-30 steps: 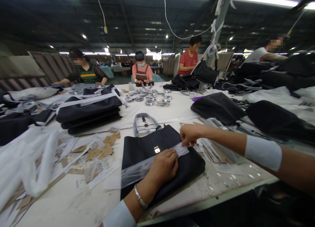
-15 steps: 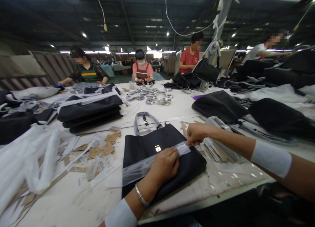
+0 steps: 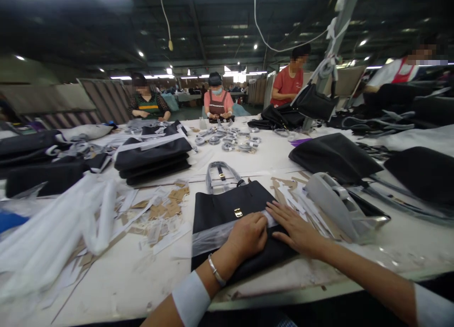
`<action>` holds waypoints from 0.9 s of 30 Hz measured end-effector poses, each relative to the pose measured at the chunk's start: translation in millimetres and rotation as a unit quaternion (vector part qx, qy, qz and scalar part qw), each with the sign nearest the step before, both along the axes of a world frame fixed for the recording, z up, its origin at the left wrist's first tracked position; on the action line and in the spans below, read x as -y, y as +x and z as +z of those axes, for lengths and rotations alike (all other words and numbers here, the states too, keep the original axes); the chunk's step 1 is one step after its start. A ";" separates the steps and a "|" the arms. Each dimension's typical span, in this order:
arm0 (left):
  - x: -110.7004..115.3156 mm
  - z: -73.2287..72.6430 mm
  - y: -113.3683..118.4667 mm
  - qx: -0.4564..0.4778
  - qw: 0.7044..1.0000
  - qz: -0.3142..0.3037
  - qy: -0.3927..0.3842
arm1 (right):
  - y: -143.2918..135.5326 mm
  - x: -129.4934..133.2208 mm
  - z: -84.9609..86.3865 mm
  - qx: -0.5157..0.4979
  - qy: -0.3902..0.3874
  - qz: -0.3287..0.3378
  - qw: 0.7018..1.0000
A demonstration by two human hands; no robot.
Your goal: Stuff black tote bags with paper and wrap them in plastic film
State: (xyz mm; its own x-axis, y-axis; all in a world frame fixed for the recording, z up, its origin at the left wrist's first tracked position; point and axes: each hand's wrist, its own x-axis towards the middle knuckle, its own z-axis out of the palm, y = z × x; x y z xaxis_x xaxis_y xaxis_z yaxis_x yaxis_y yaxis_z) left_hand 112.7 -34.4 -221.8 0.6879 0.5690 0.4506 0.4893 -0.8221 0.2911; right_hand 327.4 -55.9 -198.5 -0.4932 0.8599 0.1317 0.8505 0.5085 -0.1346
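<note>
A black bag [image 3: 227, 202] with a gold clasp [image 3: 238, 212] lies flat before me, its plastic-wrapped handle [image 3: 220, 168] pointing away. Across its front runs a translucent strip [image 3: 213, 237]. My left hand [image 3: 247, 235], fingers curled and pressed down, rests on the strip right of the clasp; what its fingers hold, if anything, is hidden. Beside it my right hand [image 3: 292, 227] lies flat with its fingers spread, over the strip's right end and the bag.
Stacked black bags [image 3: 152, 159] stand at the back left, white sheeting [image 3: 60, 228] at the left. Paper tags [image 3: 170, 206] are strewn left of the bag. A grey tape dispenser [image 3: 331, 202] sits at the right. Several people work across the table.
My right hand has opened from a pinch and flattened onto the strip. My left hand stays on the bag. The view has shifted, and more of the dispenser shows.
</note>
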 end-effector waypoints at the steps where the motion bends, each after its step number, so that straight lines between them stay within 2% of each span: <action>1: 0.5 3.7 -1.0 -0.023 1.000 -0.001 -0.001 | 0.6 2.9 -14.7 -0.003 0.004 -0.003 1.000; 3: 1.6 10.2 -7.6 -0.068 0.998 -0.011 0.012 | 4.0 2.4 -34.2 -0.010 0.016 -0.016 1.000; 5: 4.1 14.6 -23.1 -0.103 0.994 -0.008 0.031 | 8.2 -2.2 -41.1 -0.015 0.025 -0.014 0.999; 9: 17.6 17.6 -78.4 -0.140 0.987 0.083 0.015 | 14.4 -8.0 -39.4 -0.032 0.027 -0.003 0.999; 12: 32.5 14.1 -122.4 -0.149 0.976 0.160 -0.011 | 16.5 -7.6 -38.4 -0.057 0.007 -0.002 0.998; 15: 46.1 6.7 -148.5 -0.130 0.967 0.214 -0.035 | 17.6 -8.6 -35.8 -0.083 -0.027 -0.002 0.996; 19: 54.1 -0.7 -154.2 -0.064 0.965 0.242 -0.077 | 25.5 -15.0 -27.2 -0.127 -0.074 -0.014 0.989; 22: 53.3 -0.8 -152.3 -0.015 0.962 0.247 -0.118 | 38.8 -21.2 -20.7 -0.171 -0.096 -0.058 0.979; 25: 52.3 -1.3 -153.1 0.059 0.948 0.273 -0.152 | 48.7 -23.3 -18.0 -0.199 -0.062 -0.137 0.968; 27: 53.2 -5.1 -153.1 0.129 0.924 0.316 -0.175 | 47.5 -21.0 -20.1 -0.203 -0.039 -0.163 0.965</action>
State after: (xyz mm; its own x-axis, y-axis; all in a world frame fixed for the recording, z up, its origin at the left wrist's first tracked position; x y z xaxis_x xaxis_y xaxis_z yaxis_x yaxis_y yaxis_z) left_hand -40.4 -87.6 -226.9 0.0640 0.9619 0.2659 0.7160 -0.2298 0.6592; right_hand 374.9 -34.9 -218.5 -0.1174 0.9756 0.1854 0.8324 0.1985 -0.5174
